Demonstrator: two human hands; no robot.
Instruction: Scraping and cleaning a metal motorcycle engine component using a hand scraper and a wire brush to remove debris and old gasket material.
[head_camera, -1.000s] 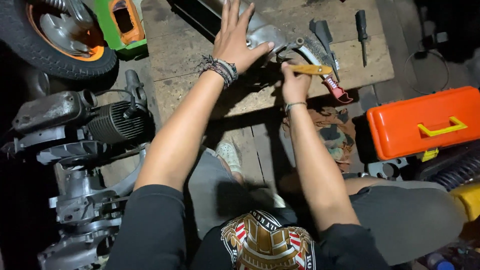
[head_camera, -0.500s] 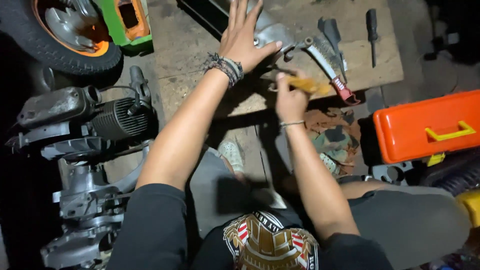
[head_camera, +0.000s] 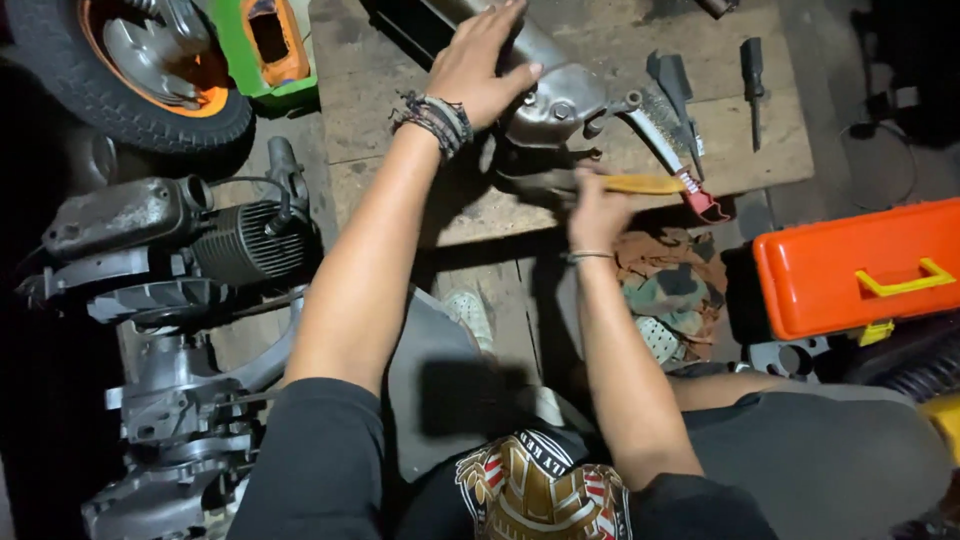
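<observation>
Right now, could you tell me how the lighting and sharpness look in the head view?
Head view: light falls mainly on the wooden board and both forearms; the left edge around the engine sinks into deep shadow. The right hand and its yellow-handled tool are slightly motion-blurred; the left hand on the metal part is sharper. The orange toolbox looks saturated.

One grey metal engine casing (head_camera: 560, 105) lies on one wooden board worktop (head_camera: 400, 90). One wire brush with a yellow handle (head_camera: 660, 170), one dark flat scraper (head_camera: 672, 80) and one black screwdriver (head_camera: 752, 75) are there. One orange plastic toolbox with a yellow handle (head_camera: 850, 270), one black tyre on an orange rim (head_camera: 130, 70), one finned grey engine (head_camera: 180, 250), one green-and-orange container (head_camera: 265, 50).
</observation>
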